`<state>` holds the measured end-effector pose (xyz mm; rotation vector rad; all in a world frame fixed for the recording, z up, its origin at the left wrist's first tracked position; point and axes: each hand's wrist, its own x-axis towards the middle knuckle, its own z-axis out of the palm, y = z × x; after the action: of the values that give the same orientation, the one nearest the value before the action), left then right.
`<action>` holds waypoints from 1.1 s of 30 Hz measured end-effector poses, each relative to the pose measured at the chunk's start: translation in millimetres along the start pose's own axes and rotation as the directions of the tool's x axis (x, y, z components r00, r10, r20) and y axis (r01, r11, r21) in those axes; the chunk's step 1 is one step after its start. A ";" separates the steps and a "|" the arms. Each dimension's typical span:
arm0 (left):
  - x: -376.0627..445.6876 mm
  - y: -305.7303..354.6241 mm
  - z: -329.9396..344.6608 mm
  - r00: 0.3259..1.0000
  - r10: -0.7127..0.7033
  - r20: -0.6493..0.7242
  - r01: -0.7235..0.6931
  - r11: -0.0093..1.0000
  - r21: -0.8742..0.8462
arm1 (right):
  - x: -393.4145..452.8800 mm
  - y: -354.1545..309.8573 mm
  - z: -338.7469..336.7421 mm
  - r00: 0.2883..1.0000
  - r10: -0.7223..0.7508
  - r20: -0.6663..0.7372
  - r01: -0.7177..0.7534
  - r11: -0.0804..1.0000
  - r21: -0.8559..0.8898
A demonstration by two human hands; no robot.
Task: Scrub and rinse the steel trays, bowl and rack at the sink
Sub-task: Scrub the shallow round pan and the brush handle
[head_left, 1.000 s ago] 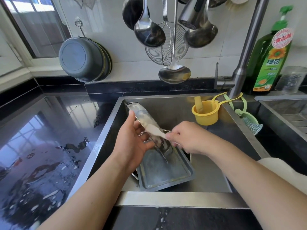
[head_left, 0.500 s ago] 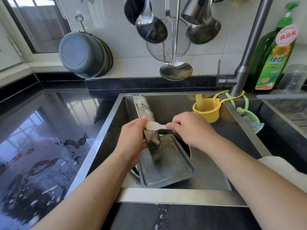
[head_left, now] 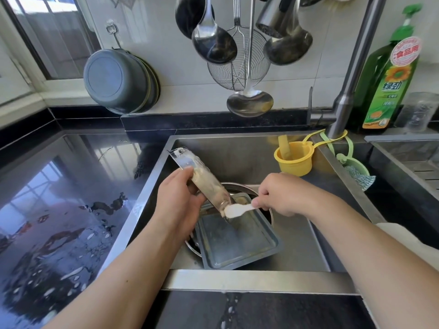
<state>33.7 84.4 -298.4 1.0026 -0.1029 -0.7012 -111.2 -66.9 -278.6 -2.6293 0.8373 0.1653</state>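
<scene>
The narrow tray [head_left: 204,180] in the left hand [head_left: 177,203] now leans with its top end toward the sink's back left corner, instead of standing nearly upright as half a second ago. The right hand [head_left: 282,194] is lower and further right, and its white spoon [head_left: 237,210] is now at the tray's bottom end, not mid-length.

I read green dish soap bottle [head_left: 389,74], far right beyond my right hand [head_left: 282,193]: round red neck tag "食品用"; front label white "绿劲" under sunflower. Smaller print illegible.
</scene>
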 end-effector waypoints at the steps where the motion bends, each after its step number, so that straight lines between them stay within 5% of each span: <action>1: -0.8 -0.5 1.6 1.000 -0.018 0.013 0.017 1.000 0.004 | 1.3 -2.5 0.1 0.998 -0.025 -0.053 0.028 0.998 0.060; 5: -10.3 -6.4 8.7 0.988 -0.132 0.078 0.122 0.985 0.118 | 7.6 -21.5 2.9 0.968 -0.100 -0.231 0.144 0.973 0.180; 10: -3.8 2.3 0.1 0.997 -0.063 -0.040 0.063 0.998 -0.005 | 3.0 2.9 6.9 0.999 -0.021 0.035 0.019 0.998 0.056; 17: -10.5 -10.1 8.8 0.981 -0.194 0.027 0.186 0.965 0.183 | 6.6 -17.1 8.2 0.982 -0.080 -0.172 0.104 0.985 0.138; 23: -3.9 1.4 -2.6 0.994 -0.102 0.026 0.102 0.995 0.009 | -1.1 1.0 2.7 1.000 -0.016 0.015 0.015 0.999 0.030; 29: -10.3 -7.1 5.4 0.978 -0.193 0.076 0.179 0.971 0.160 | 8.8 -17.4 6.7 0.973 -0.097 -0.211 0.126 0.984 0.127; 33: -4.7 2.9 -3.3 0.991 -0.133 0.019 0.131 0.990 0.057 | 2.3 -4.2 1.5 0.999 -0.036 -0.018 0.037 0.997 0.063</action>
<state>32.7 90.6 -296.8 1.0615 -0.0769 -0.8349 -106.9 -64.4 -279.2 -2.5881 0.7864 0.1049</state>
